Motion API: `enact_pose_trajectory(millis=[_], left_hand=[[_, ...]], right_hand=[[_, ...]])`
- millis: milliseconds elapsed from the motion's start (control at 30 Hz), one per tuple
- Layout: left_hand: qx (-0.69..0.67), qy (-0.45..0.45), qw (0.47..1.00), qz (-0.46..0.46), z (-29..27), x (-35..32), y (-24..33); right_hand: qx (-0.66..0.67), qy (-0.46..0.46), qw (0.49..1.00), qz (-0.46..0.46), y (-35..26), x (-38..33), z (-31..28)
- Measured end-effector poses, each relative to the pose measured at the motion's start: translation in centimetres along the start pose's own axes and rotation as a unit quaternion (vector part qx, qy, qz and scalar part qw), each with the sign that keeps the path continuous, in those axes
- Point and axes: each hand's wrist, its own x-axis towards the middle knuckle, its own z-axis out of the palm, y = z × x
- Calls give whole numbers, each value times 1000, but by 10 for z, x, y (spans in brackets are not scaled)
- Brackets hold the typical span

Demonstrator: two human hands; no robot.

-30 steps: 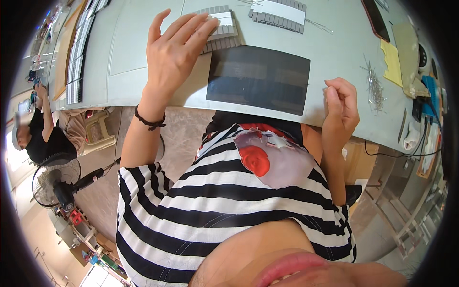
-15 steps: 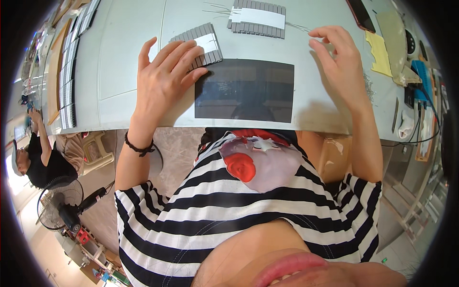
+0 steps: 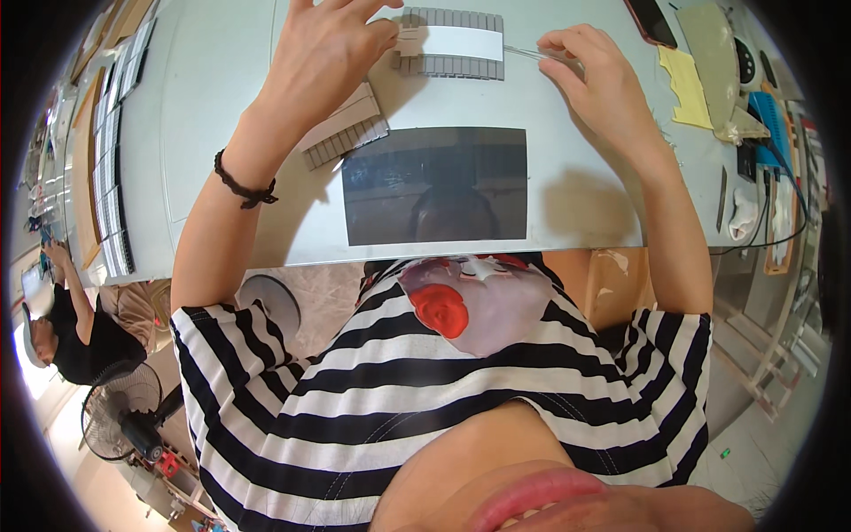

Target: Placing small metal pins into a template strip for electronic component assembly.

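Pale green-grey worktop [image 3: 226,106] spans the upper view; wide lens bends its edges. Far left, beyond it: a co-worker [image 3: 99,341] in a black top, a black fan [image 3: 121,410] just below. On the worktop's left side, a wooden strip [image 3: 85,164] with a row of grey-and-white slatted pieces [image 3: 108,191] alongside.

Left hand [image 3: 330,55]: reaches up to the left end of the upper slatted panel, fingers bent, some running out of view at the top; cannot tell whether they pinch anything. Dark braided bracelet [image 3: 232,184] on that wrist. Partly under the forearm — the tilted slatted panel [image 3: 353,136], grey slats with a pale band, lying at an angle. Just beside it, nearer the worktop's front edge, a dark glossy rectangular sheet [image 3: 434,191] with a dim reflection.

Upper slatted panel [image 3: 461,67]: lies flat at top centre, white band across grey slats. Thin wires [image 3: 520,50] project from its right end toward the right hand [image 3: 598,84]. Thumb and forefinger tips stand apart at the wire ends — contact cannot be told.

Further right: a dark phone [image 3: 651,22], a yellow ragged-edged piece [image 3: 684,90] below it, then a blue object [image 3: 769,126] beside a black cable [image 3: 802,202].
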Motion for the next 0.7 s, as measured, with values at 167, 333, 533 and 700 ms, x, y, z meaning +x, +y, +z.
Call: enact_pose_trajectory(millis=[167, 333, 533, 700], left_hand=[[0, -5, 1000, 7, -4, 4, 3], [6, -6, 1000, 12, -4, 5, 7], [4, -7, 1000, 3, -3, 1, 4], [-1, -6, 1000, -2, 1, -1, 2]], right_hand=[[-5, -8, 1000, 15, -2, 5, 1], [-45, -14, 999, -12, 5, 10, 2], [-4, -11, 1000, -9, 7, 10, 2], [37, -36, 999, 17, 14, 9, 0]])
